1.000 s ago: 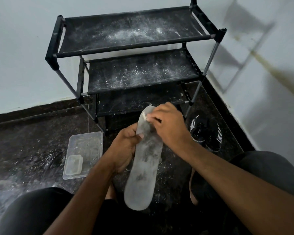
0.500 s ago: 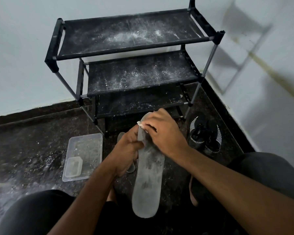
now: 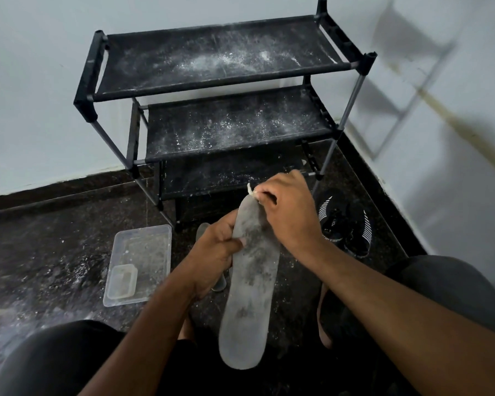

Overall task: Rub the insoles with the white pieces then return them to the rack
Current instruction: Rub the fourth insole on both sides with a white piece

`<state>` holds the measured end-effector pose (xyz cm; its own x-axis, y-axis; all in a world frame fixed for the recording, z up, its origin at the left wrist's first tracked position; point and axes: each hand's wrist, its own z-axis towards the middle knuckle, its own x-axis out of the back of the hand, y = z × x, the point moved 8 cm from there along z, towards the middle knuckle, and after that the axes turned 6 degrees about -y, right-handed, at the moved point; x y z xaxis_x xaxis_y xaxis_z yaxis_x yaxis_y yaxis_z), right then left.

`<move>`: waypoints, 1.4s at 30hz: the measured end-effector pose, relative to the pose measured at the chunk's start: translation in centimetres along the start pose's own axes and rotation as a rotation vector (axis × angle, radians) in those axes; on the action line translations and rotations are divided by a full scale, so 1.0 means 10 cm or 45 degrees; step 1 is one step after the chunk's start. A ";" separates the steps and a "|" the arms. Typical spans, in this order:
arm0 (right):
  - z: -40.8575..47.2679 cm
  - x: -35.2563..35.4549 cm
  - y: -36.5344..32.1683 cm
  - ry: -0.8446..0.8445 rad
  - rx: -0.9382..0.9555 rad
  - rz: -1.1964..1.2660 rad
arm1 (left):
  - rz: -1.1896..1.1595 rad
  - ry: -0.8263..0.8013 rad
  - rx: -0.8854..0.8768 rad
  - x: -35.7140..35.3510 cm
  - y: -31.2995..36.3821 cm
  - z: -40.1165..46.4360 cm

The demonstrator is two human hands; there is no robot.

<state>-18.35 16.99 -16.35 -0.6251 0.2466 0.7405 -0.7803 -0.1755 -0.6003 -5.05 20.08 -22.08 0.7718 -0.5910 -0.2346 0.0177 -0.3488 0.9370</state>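
Before the rack point(image 3: 226, 90), left hand point(image 3: 212, 252) grips insole point(image 3: 249, 295) (dusty).

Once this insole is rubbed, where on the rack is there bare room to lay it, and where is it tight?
The rack's top shelf and middle shelf carry only white dust, bare from rail to rail. The bottom shelf is partly hidden by the right hand. The floor is tight: clear tray left, black shoes right.

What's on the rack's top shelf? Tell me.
No shoes or insoles. The top shelf carries only scattered white powder.
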 end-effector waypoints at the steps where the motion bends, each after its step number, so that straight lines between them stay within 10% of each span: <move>1: -0.03 -0.04 -0.07 -0.043 0.050 0.006 | 0.019 -0.001 0.005 0.00 -0.01 0.00; 27: -0.05 0.01 0.00 0.042 -0.061 0.085 | -0.024 0.035 -0.009 0.07 -0.01 0.04; 42: -0.30 -0.33 -0.45 -0.347 0.318 0.036 | -0.093 0.135 -0.024 0.16 0.00 -0.01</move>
<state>-12.74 19.80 -17.03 -0.6021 -0.0186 0.7982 -0.7219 -0.4144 -0.5542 -3.80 19.22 -22.47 0.8309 -0.4841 -0.2744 0.0871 -0.3738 0.9234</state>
